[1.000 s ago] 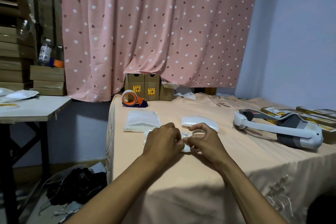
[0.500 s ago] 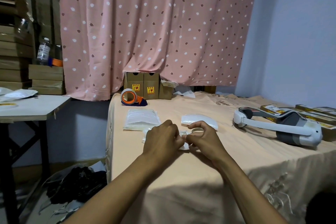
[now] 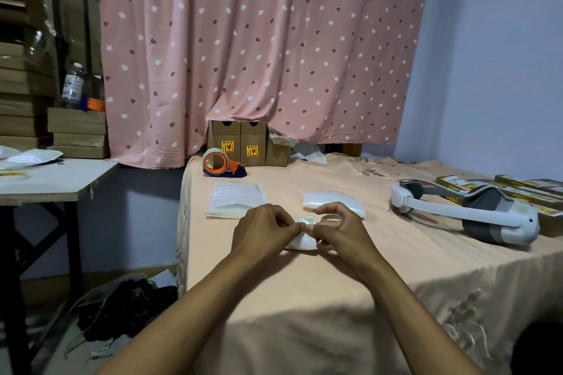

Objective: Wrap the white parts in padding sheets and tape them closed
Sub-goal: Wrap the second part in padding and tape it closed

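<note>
My left hand [image 3: 263, 230] and my right hand [image 3: 342, 230] meet at the middle of the peach-covered table [image 3: 304, 298]. Both pinch a small white wrapped bundle [image 3: 301, 242] lying between them; most of it is hidden by my fingers. A stack of white padding sheets [image 3: 236, 199] lies just beyond my left hand. A curved white wrapped part [image 3: 333, 202] lies beyond my right hand. A small ring of clear tape [image 3: 330, 217] shows behind my right fingers. An orange and blue tape dispenser [image 3: 221, 163] stands at the far left of the table.
A white and grey headset [image 3: 475, 213] lies at the right, with flat yellow-labelled boxes [image 3: 487, 187] behind it. Brown cartons [image 3: 243, 143] stand against the pink curtain. A side table [image 3: 51, 181] with bags is at the left; black clutter [image 3: 131, 304] lies on the floor.
My hands have stayed together on the bundle, with the fingertips shifting slightly closer over it. Nothing else on the table has moved.
</note>
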